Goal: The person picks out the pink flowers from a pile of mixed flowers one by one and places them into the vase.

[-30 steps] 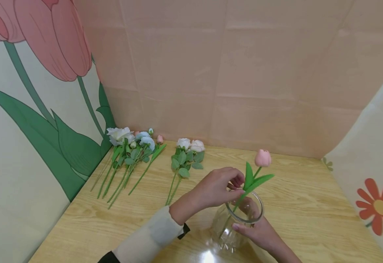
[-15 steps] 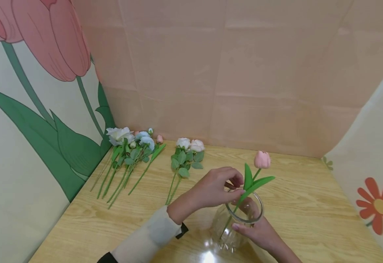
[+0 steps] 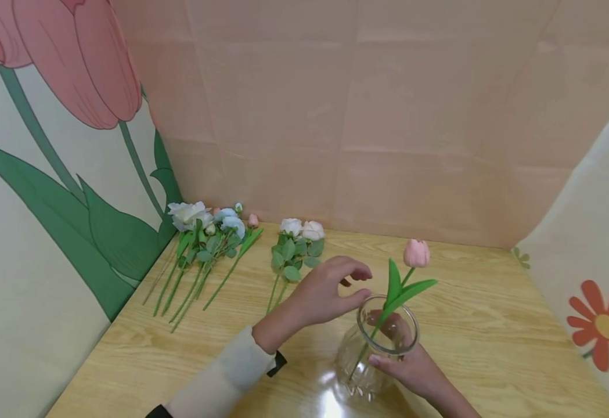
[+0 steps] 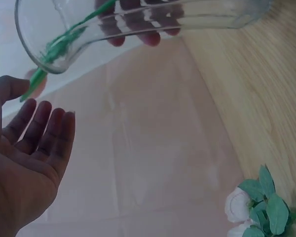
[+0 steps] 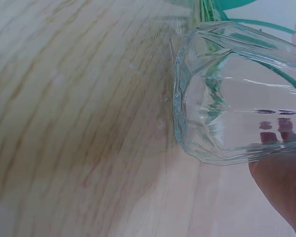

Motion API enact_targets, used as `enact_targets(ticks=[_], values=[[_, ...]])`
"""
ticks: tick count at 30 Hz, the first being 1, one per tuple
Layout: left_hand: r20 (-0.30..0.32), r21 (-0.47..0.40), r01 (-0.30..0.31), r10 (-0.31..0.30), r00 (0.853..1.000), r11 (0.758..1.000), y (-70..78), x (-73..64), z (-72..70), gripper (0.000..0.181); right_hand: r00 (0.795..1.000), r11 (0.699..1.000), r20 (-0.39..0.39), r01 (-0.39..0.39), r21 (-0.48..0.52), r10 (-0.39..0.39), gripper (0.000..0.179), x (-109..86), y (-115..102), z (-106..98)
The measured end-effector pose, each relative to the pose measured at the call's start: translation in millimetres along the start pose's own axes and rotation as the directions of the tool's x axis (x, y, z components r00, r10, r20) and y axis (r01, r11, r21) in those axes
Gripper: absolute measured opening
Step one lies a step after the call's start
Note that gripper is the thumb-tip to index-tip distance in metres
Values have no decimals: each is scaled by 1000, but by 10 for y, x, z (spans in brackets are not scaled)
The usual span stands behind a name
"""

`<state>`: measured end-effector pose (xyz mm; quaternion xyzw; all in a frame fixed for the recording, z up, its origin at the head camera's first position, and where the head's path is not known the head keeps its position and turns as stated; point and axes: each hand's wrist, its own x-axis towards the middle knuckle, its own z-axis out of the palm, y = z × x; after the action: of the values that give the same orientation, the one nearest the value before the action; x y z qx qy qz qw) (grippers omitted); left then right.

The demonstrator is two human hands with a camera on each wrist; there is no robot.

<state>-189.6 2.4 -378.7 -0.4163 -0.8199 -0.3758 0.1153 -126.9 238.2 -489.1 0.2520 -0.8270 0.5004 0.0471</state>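
Observation:
A pink tulip (image 3: 417, 253) with green leaves stands in a clear glass vase (image 3: 348, 354), its stem slanting down to the left inside the glass. My right hand (image 3: 414, 368) grips the vase near its neck from the right; several of its fingers show through the glass in the left wrist view. Just left of the vase mouth is my left hand (image 3: 322, 293), fingers loosely bent and parted from the tulip, holding nothing. In the left wrist view the left hand (image 4: 34, 143) shows its palm and spread fingers beside the rim.
Two pale roses (image 3: 301, 230) with leafy stems lie on the wooden table (image 3: 492, 337) behind the left hand. Farther left lies a bunch of white and blue flowers (image 3: 210, 226) with another pink tulip (image 3: 253, 220). A pinkish backdrop (image 3: 388, 116) rises behind the table.
My left hand has let go of the tulip and drawn back to the left. The tulip stays in the vase, and my right hand keeps its hold there.

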Motion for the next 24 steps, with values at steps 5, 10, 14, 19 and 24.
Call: enact_targets(ticks=[5,10,14,19,24], values=[[-11,59,34,-33,999,998,-61,-39,-54,27,1000,999,-8,-29,-43,29,73,-5,-21,10],[-21,106,112,-110,994,988,-152,-86,-121,25,1000,998,-11,-26,-55,26,72,-4,-16,8],[-40,139,197,-193,980,971,-249,-135,-183,25,1000,1000,5,29,-13,-29,73,5,1,8],[-50,155,305,-301,952,940,-374,-201,-257,29,999,999,8,36,-8,-36,74,5,8,5],[-41,168,359,-357,933,918,-466,-263,-327,32,999,999,9,33,1,-33,74,10,11,9]])
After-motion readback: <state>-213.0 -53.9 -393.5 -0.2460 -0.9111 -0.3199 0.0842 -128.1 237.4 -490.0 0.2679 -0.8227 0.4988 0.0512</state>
